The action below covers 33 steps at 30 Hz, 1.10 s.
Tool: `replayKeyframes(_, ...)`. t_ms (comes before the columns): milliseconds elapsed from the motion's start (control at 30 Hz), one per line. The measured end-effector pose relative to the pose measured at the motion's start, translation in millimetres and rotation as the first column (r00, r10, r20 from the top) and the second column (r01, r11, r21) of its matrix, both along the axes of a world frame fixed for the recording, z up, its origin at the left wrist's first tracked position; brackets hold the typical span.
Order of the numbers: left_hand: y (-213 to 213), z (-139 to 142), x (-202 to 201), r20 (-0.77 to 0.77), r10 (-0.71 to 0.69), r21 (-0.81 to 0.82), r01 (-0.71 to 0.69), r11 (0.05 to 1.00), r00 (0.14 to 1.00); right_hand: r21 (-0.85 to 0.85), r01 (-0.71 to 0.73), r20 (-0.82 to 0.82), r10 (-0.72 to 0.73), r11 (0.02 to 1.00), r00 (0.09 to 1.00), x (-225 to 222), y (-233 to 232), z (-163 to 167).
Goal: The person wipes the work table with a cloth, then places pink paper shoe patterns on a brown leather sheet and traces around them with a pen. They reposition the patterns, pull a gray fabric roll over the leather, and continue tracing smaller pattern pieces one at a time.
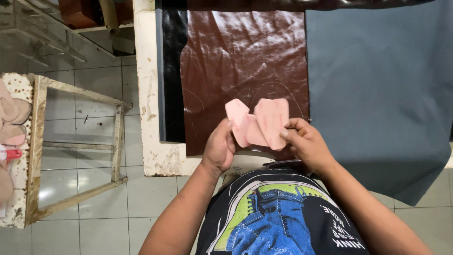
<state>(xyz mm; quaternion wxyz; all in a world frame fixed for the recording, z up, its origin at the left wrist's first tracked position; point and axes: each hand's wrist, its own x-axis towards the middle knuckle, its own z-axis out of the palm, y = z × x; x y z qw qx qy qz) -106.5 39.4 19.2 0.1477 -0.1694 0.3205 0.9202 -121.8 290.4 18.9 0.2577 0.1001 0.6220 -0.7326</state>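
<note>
A white-painted desk, chipped and stained along its edge, carries three sheets laid side by side. The largest is a matte grey-blue sheet that covers the right part and droops over the near edge. Next to it lies a glossy brown leather sheet, wrinkled and shiny, with faint curved outlines drawn on it. A narrow strip of black glossy material shows at its left. Off to the left, on the pale tiled floor, stands a rough wooden frame with a speckled, rust-spotted top that holds pinkish cut shapes. Over the near edge of the brown leather, both hands hold a small fan of pink pattern pieces — flat, stiff-looking, with rounded corners and straight sides. The left hand is closed around the lower ends of the pieces, knuckles toward the camera. The right hand pinches the widest piece at its lower right edge between thumb and fingertips — the two hands sit near each other, joined only through the pieces.
</note>
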Motion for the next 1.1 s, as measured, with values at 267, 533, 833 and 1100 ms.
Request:
replayKeyframes(267,7.9,0.8,8.5,-0.157,-0.066,-0.27,0.021,0.963,0.985,0.083,0.211,-0.017,-0.211,0.974,0.977,-5.6,-2.1,7.6)
replayKeyframes(533,4.1,-6.3,10.3,-0.057,0.008,-0.361,-0.028,0.932,0.998,0.093,0.24,-0.017,-0.239,0.966,0.971,-11.2,15.0,-11.0)
replayKeyframes(833,-40.1,-46.9,8.9,-0.076,0.357,-0.516,-0.343,0.785,0.931,0.934,0.069,-0.203,0.363,0.35,0.909,-8.8,76.9,0.1)
replayKeyframes(1100,-54.1,-54.4,8.6,-0.055,0.322,-0.53,-0.301,0.793,0.945,0.999,0.049,-0.051,0.326,0.015,0.944,52.5,107.2,-8.0)
